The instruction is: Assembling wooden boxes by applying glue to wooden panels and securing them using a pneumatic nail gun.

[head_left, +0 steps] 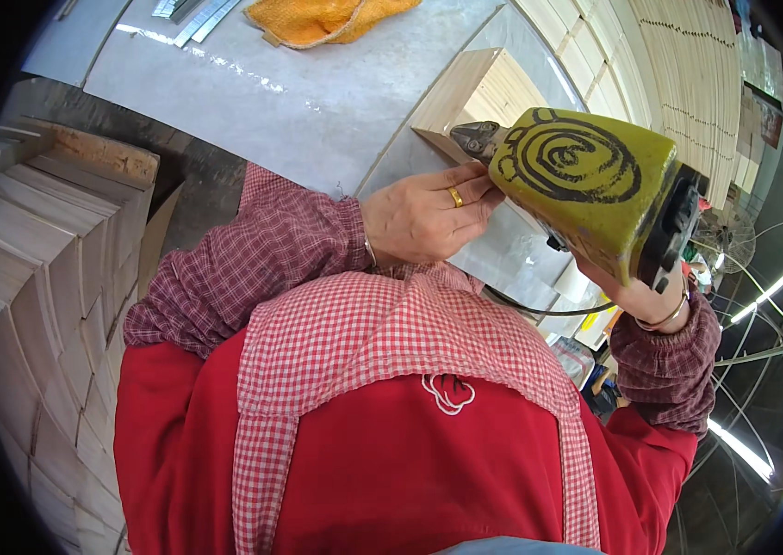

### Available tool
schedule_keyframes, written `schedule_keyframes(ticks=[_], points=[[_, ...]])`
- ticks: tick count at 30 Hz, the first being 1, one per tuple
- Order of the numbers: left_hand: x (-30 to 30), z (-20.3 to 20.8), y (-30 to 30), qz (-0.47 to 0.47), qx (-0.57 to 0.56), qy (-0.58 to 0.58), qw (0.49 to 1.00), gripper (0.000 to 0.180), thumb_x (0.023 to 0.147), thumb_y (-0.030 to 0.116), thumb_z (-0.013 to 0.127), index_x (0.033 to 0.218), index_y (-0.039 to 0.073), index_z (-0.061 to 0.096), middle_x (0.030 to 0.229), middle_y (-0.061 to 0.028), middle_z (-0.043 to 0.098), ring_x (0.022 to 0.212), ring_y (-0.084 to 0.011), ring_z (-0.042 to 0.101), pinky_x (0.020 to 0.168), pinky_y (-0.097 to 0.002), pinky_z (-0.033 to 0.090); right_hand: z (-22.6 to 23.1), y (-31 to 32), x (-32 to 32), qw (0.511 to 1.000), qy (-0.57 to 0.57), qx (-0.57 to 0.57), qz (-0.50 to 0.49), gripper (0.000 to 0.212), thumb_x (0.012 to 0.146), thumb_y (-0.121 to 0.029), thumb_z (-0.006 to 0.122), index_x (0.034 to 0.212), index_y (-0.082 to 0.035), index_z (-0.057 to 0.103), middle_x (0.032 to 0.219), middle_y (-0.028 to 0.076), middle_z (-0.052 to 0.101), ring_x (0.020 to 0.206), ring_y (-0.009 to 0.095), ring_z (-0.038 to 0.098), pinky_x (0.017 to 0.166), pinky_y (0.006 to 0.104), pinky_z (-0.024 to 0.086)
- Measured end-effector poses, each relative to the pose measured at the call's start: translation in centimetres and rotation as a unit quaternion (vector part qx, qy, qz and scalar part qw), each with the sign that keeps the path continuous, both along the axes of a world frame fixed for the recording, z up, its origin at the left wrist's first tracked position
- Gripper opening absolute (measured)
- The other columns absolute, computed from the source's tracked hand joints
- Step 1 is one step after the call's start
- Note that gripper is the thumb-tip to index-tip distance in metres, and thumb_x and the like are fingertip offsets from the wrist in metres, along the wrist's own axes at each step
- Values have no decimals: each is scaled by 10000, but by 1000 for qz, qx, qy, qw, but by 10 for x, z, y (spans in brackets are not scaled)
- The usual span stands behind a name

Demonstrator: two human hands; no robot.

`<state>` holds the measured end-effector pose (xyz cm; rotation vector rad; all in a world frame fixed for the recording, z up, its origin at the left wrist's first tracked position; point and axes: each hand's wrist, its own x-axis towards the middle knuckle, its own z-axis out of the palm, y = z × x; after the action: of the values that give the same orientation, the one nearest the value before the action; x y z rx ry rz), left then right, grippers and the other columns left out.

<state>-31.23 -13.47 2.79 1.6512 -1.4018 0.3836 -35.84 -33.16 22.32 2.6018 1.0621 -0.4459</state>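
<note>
My right hand (646, 301) grips a yellow-green nail gun (586, 180) with black ring marks drawn on its housing and a black end cap. The handle itself is hidden behind the body. Its metal nose (475, 139) points left, over the edge of a pale wooden box (484, 88). My left hand (428, 217), with a gold ring, is close below the nose. Its fingers are bent together, and the tips go out of sight behind the gun and box edge, so what they hold cannot be made out. A black hose (549, 312) curves below the gun.
The grey worktable (253, 92) carries an orange cloth (327, 18) and metal strips (202, 18) at its far edge. Stacked pale boards (688, 74) rise at the far right. More stacked boards (49, 268) stand left. A fan (725, 240) is behind my right arm.
</note>
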Motion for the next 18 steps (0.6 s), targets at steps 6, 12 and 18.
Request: schedule_keyframes(ticks=[6,12,18], points=[[12,6,13,98,-94,118,984,253,691,-6,616,942,23,616,1127,-122,595,1015,-246,566,927,-335,449,3,4,-8,846,46,295,-441,171,719,-91,681,882,-56,645,882,59,638,689,202,586,581,274,446],[31,13,31,126,-47,268,954,237,630,-16,607,863,28,610,1124,-113,606,980,-260,561,931,-353,397,4,-20,-36,548,1,362,-754,130,732,-58,662,850,-21,624,683,40,575,541,134,504,498,231,384],[43,28,42,96,9,288,953,224,659,-22,611,875,35,620,1054,-105,625,945,-241,570,862,-314,438,-12,-77,-103,479,-116,361,-792,110,734,-57,651,823,-5,612,557,25,516,413,111,425,411,218,322]])
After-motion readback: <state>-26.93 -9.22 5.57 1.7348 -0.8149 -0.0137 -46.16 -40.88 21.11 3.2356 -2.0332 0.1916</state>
